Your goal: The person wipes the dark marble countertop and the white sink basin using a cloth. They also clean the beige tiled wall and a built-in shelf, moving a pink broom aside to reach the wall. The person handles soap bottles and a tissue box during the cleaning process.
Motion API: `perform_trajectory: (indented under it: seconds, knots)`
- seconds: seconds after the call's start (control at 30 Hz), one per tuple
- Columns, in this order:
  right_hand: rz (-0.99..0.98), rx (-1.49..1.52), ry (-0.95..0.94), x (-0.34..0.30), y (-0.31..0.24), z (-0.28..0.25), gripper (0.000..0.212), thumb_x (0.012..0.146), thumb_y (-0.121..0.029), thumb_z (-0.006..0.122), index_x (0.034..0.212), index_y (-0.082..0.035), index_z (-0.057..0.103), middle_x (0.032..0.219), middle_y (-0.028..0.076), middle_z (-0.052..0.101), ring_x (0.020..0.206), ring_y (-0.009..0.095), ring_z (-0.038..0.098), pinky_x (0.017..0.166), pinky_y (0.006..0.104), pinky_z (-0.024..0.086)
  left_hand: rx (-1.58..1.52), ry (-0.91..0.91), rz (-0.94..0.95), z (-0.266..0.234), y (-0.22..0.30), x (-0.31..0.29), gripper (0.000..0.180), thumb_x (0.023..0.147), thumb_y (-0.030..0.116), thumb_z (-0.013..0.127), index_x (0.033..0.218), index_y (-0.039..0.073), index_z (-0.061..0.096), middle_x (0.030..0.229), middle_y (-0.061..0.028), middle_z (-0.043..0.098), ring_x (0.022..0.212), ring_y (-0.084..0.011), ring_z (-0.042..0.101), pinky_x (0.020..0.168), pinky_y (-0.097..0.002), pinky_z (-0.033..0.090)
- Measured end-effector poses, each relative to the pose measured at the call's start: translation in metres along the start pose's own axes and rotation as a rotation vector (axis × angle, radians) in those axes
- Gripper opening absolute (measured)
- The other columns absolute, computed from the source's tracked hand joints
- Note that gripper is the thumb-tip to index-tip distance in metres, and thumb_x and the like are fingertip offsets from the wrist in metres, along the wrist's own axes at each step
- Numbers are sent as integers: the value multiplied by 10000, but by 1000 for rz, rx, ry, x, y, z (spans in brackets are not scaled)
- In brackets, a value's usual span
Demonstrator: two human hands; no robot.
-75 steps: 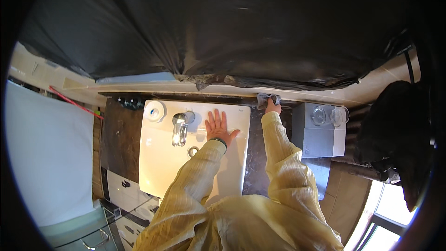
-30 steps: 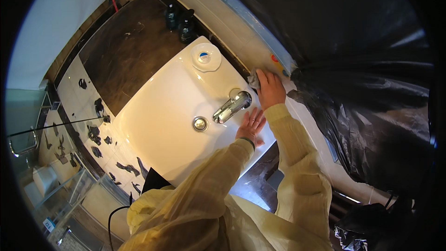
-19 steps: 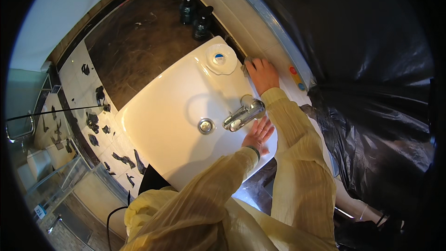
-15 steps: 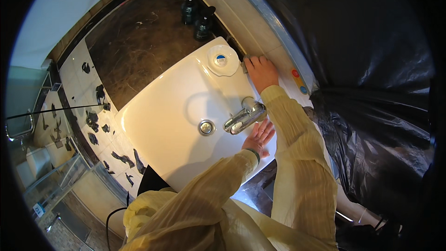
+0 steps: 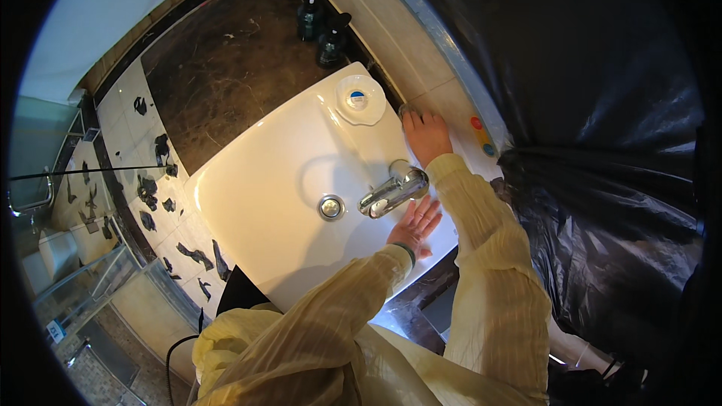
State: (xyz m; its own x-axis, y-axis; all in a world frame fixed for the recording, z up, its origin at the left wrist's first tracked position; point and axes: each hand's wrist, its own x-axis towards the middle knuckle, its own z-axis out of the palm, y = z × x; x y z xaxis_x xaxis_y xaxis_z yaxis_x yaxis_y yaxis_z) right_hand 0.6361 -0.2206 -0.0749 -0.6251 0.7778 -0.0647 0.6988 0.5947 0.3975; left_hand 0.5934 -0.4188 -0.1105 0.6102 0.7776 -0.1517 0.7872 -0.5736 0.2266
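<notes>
My right hand (image 5: 427,137) is bent over a small grey pad (image 5: 406,109), mostly hidden under the fingertips. It presses at the back edge of the white sink (image 5: 263,180), against the beige tiled wall. My left hand (image 5: 415,229) lies palm down with fingers spread on the sink's near right part. Its fingertips are close to the base of the chrome faucet (image 5: 392,192), and a dark band circles its wrist. Beyond the faucet, a white scalloped soap dish (image 5: 361,100) holds a small round item with a blue and white top. A metal drain (image 5: 331,208) sits in the basin.
Two dark pump bottles (image 5: 309,19) stand at the back of the brown marble counter (image 5: 218,68). Black plastic sheeting (image 5: 602,180) hangs at the right. Several dark scraps (image 5: 147,192) lie on the pale tiles at left. A red and blue marker (image 5: 482,135) is on the wall.
My right hand has slid a little nearer to me along the sink's back edge, with the grey pad under its fingers. My left hand stays spread by the faucet. The view has shifted slightly.
</notes>
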Motion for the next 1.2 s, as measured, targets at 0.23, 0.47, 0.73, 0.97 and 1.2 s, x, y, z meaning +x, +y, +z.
perform_trajectory:
  seconds: [0.23, 0.47, 0.73, 0.97, 1.2]
  knots:
    - [33, 15, 99, -65, 2, 1, 236, 801, -152, 521, 1009, -55, 575, 973, 50, 620, 854, 209, 570, 739, 360, 435, -70, -3, 11, -5, -4, -1, 930, 773, 736, 413, 1461, 127, 264, 1552, -85, 137, 1434, -318, -4, 1128, -519, -58]
    - [152, 3, 23, -166, 3, 11, 320, 811, -186, 527, 1106, -71, 575, 1029, 43, 630, 862, 222, 572, 790, 373, 449, -176, -134, 29, -25, -7, -1, 894, 798, 658, 486, 1468, 120, 240, 1556, -104, 99, 1435, -312, -8, 1138, -478, -30]
    - [378, 38, -87, -269, -4, 18, 296, 836, -183, 514, 1118, -119, 582, 1048, 13, 648, 889, 231, 589, 783, 371, 479, -135, -132, 33, -35, -8, -2, 898, 809, 634, 498, 1478, 114, 201, 1560, -121, 48, 1431, -337, -39, 1130, -497, -15]
    - [729, 289, -136, -307, -20, 26, 311, 841, -159, 521, 1149, -160, 562, 1112, 26, 634, 911, 265, 598, 753, 394, 505, -79, -155, 33, -39, -7, -2, 919, 813, 646, 477, 1483, 100, 163, 1556, -144, 23, 1428, -349, -58, 1126, -511, -19]
    - [1330, 760, 115, -307, -49, -3, 374, 774, -88, 581, 1143, -142, 578, 995, 109, 633, 909, 326, 585, 778, 427, 493, -45, -135, 52, -35, -5, -1, 963, 798, 657, 492, 1485, 82, 136, 1552, -165, -16, 1423, -370, -68, 1119, -537, -2]
